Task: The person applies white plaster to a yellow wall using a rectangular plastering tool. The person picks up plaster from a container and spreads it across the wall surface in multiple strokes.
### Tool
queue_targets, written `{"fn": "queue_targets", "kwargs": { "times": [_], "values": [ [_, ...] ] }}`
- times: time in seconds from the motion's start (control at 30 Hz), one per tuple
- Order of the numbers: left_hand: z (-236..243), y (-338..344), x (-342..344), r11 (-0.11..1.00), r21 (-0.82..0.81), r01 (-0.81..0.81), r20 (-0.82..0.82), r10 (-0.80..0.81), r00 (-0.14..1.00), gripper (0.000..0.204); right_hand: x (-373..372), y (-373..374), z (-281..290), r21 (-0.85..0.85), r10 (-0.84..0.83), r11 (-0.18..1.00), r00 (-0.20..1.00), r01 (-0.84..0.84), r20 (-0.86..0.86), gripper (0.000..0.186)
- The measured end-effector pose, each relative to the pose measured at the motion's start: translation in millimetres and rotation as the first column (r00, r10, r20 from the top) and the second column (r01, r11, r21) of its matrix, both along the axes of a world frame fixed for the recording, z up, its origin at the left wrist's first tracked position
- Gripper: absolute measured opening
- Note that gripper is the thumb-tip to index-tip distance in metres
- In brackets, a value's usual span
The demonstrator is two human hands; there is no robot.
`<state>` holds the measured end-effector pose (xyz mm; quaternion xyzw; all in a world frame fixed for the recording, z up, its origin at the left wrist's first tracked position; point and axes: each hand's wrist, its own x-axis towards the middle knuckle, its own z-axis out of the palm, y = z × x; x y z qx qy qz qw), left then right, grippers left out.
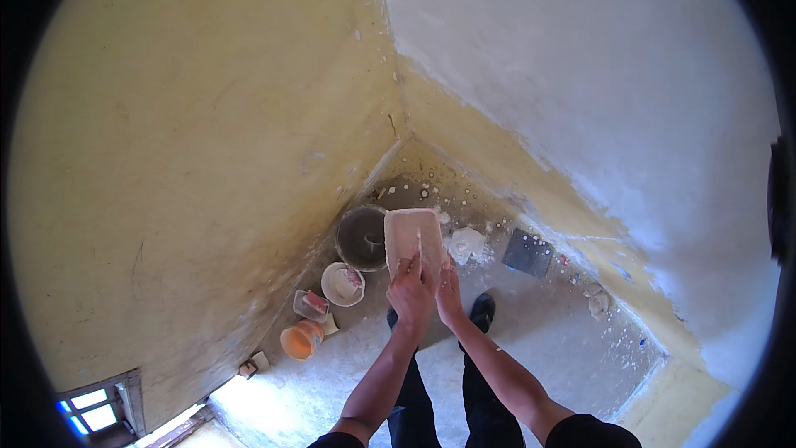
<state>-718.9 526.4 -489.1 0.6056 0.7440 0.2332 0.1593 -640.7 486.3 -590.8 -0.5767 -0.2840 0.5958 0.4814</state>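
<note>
Holds a pinkish rectangular tray above the floor by its near right edge, in the fingers of the right hand. Lays the left hand over its near end with bent fingers; cannot tell whether closed on the thin pale strip there. Shows below a dark basin at left, white powder at right.

Pale pink rect. tray, rounded corners, slightly darker pink rim at 12 o'clock end; inside approx. same pale tone. Long axis approx. 12-to-6. Held up above floor lvl, just off view ctr twd 5 o'clock. Thin whitish strip lengthwise over it, streak or tool unclear. 6 o'clock end partly hidden.
</note>
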Motion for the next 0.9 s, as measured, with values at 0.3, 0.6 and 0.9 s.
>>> {"fn": "queue_targets", "kwargs": {
  "times": [0.3, 0.6, 0.9],
  "values": [
    [16, 16, -20, 1.000, 0.004, 0.002, -0.038, -0.002, 0.999, 0.019, 7, 2, -3, -0.028, -0.001, 1.000, 0.998, 0.000, -0.059, 0.065],
    [8, 27, -5, 0.992, 0.126, 0.015, 0.115, -0.030, 0.993, 0.019, 4, 5, 9, -0.050, -0.029, 0.998, 1.000, 0.030, 0.011, 0.057],
    [26, 8, -1, 0.996, -0.040, 0.074, 0.258, -0.061, 0.964, 0.019, 23, 1, 6, -0.054, -0.079, 0.996, 0.993, 0.075, -0.084, 0.057]
  ]
}}
